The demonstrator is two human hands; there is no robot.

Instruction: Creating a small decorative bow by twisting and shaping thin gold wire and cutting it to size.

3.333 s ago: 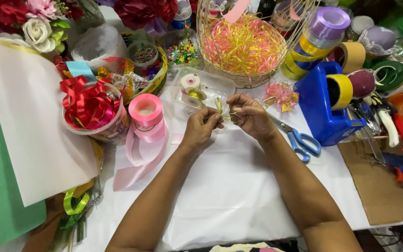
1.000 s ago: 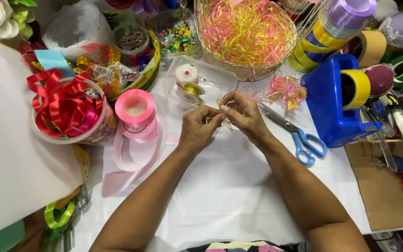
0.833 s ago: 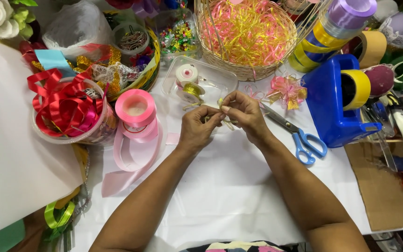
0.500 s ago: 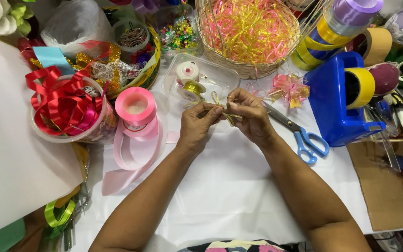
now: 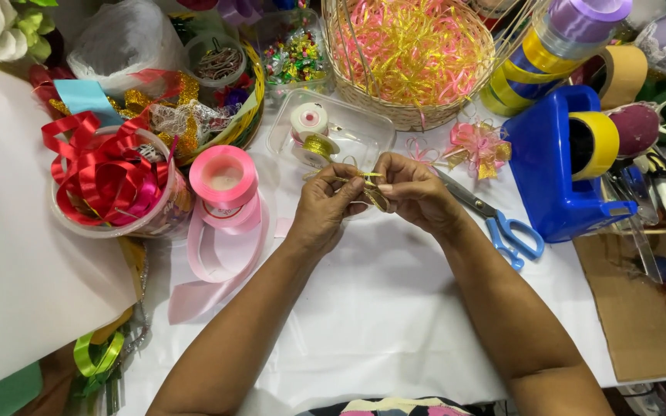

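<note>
My left hand (image 5: 327,204) and my right hand (image 5: 416,191) meet over the white table, fingertips pinched together on a thin gold ribbon (image 5: 368,187) that loops between them. Just beyond the hands lies a clear plastic tray (image 5: 364,135) with a small white spool (image 5: 309,119) and a gold thread spool (image 5: 318,146). A finished pink and gold bow (image 5: 478,146) rests to the right of my right hand.
A pink ribbon roll (image 5: 223,179) trails ribbon at the left. Blue-handled scissors (image 5: 502,225) lie right of my right wrist. A blue tape dispenser (image 5: 560,169), a wicker basket of pink and yellow shreds (image 5: 410,54), a tub of red ribbon (image 5: 105,177) and white paper sheets (image 5: 17,246) surround the work area.
Both hands stay pinched on the gold ribbon with small finger movements. The view shifted slightly; nothing else on the table moved.
</note>
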